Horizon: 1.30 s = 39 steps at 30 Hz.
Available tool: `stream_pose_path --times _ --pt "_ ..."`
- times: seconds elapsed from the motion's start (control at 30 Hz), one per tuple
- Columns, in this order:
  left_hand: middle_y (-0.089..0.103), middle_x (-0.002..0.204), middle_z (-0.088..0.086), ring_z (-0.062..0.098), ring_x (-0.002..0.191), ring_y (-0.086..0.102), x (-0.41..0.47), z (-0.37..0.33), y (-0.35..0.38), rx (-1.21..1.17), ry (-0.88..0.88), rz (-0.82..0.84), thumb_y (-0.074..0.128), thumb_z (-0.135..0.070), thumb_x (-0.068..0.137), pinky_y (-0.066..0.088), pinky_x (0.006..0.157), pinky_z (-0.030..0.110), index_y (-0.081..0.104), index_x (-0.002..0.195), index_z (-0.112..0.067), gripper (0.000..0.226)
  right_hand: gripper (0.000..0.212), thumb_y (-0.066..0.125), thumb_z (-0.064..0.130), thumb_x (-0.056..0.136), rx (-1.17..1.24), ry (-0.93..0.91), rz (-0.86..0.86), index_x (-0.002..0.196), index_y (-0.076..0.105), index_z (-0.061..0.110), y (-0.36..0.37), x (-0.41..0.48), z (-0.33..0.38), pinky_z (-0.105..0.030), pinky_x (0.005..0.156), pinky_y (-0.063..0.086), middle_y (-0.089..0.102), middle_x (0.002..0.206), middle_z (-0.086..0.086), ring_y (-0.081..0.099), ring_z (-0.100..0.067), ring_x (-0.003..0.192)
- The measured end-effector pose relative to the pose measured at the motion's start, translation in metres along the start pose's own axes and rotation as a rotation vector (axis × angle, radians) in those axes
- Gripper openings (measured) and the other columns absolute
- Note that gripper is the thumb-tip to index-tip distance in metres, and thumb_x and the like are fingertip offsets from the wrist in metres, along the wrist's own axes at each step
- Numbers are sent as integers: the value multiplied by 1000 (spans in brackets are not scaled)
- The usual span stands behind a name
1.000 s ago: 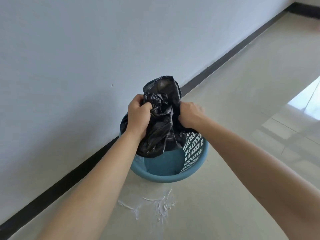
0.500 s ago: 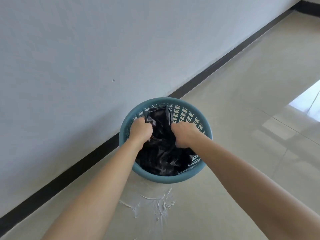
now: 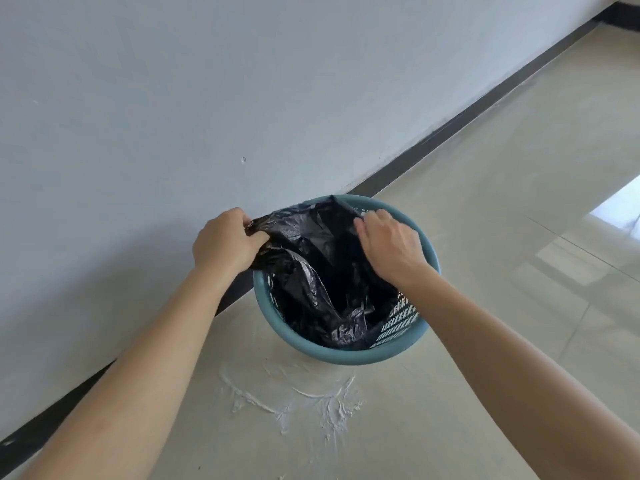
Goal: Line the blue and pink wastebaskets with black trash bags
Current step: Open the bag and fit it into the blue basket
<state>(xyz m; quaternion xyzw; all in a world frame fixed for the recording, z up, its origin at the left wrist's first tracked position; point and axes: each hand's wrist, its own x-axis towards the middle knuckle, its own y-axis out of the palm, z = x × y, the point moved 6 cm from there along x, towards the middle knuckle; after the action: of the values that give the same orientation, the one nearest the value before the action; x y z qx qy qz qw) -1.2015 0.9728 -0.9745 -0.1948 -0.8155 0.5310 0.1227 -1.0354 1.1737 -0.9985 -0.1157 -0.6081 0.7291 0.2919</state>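
**Black bag spread across the blue wastebasket**

My left hand point(image 3: 225, 242) is clenched on the edge of the black trash bag point(image 3: 322, 271), my fingers point(image 3: 254, 239) bunching the plastic just outside the near-left part of the rim. My right hand point(image 3: 389, 245) reaches in over the far-right side of the blue wastebasket point(image 3: 346, 356); its fingertips press on the bag's other edge, but I cannot tell whether they actually pinch the plastic or only rest on it.

Between my two hands the bag is stretched across the far half of the opening. Below my fingers the rest of it sags in crumpled folds down inside the basket. To the lower right of my right hand, the basket's slotted wall shows bare, not covered by the plastic.

The basket stands on the tiled floor point(image 3: 485, 237), close to the wall point(image 3: 207, 81) and its dark baseboard point(image 3: 450, 128). Nearer to me than my fingers, a white powdery smear point(image 3: 298, 396) marks the floor just in front of the basket.

No writing or brand can be read on the bag or the basket.
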Motion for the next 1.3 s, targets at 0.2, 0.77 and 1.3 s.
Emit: stream_pose_path --times 0.2,0.77,1.3 --pt "69 100 12 21 77 70 -12 11 19 -806 -177 489 74 -8 81 58 67 34 58 113 -12 36 39 48 -11 76 -108 -227 -262 109 56 8 -31 -1 5 -40 83 43 57 103 -13 57 -33 85" --pt "63 71 -2 10 54 51 19 58 51 -724 -223 67 37 13 82 41 45 11 72 92 -14 45 73 54 19 89 -384 -153 259 152 19 22 29 61 46 -50 102 36 37 143 -17 40 -37 126" --pt "61 124 1 23 111 57 22 -50 24 -153 463 -103 51 -23 95 44 85 33 56 122 -21 28 84 52 10 89 -299 -120 278 156 4 28 42 67 23 -49 100 35 44 138 -12 45 -34 121"
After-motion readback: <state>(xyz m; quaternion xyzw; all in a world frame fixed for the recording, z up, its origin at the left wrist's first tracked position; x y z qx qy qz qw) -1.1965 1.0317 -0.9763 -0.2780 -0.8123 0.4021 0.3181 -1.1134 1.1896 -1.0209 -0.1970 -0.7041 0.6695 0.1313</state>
